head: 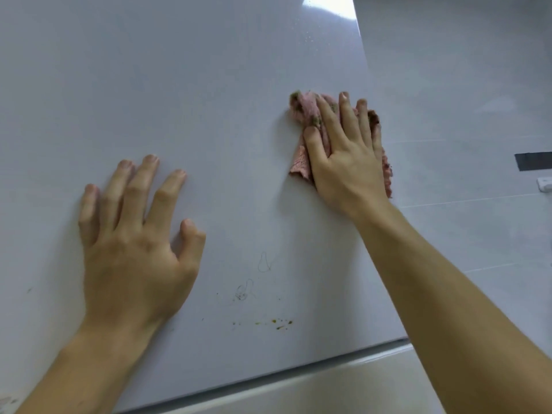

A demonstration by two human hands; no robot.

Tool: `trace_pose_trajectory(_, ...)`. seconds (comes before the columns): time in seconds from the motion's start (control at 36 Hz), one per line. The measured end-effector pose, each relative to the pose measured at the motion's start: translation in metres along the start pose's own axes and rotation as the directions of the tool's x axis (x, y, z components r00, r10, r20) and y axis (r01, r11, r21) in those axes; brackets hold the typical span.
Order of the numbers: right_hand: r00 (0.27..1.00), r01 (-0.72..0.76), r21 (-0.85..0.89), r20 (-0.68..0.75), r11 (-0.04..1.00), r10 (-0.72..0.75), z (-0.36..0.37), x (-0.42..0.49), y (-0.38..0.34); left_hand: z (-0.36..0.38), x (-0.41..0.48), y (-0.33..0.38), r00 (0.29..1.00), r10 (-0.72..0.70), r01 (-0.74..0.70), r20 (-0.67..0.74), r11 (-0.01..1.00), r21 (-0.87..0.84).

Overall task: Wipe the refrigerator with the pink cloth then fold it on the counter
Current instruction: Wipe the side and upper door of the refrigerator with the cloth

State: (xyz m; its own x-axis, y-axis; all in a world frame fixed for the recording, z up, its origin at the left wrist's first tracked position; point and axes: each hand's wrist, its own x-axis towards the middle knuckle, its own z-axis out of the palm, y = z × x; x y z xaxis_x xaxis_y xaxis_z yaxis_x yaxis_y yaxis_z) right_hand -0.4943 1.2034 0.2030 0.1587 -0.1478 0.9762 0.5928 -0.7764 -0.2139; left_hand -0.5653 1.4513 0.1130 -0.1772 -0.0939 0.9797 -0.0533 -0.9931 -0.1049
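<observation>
Left hand (134, 234) splayed on refrigerator (209, 85); right hand (346, 162) flat over half-hidden pink cloth (299, 164).

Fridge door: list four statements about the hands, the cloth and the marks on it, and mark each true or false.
1. The right hand presses the pink cloth against the fridge door. True.
2. The left hand holds a second cloth. False: it rests bare on the door, fingers spread.
3. Low on the door sit yellowish specks, below both hands. True.
4. The pink cloth is spotless. False: it carries dark greenish dirt.
</observation>
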Motion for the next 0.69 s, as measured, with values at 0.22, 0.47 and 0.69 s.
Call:
trace_pose_trajectory(0.22, 0.985, -0.142, 0.008, -0.094, 0.99, 0.142, 0.005, -0.064, 0.015, 0.001, -0.001, 0.0, 1.0, -0.004, 0.004, -0.016, 1.0, -0.004)
trace_pose_trajectory(0.47, 0.987, -0.156, 0.018, -0.04, 0.988, 0.157, 0.004, -0.086, 0.017, 0.002, -0.003, -0.005, 1.0, 0.01, -0.01, -0.03, 1.0, -0.015)
trace_pose_trajectory(0.69, 0.983, -0.181, 0.083, -0.005, 0.98, 0.182, 0.007, -0.104, 0.005, -0.009, -0.004, -0.011, 0.999, 0.002, 0.001, 0.042, 0.997, -0.072)
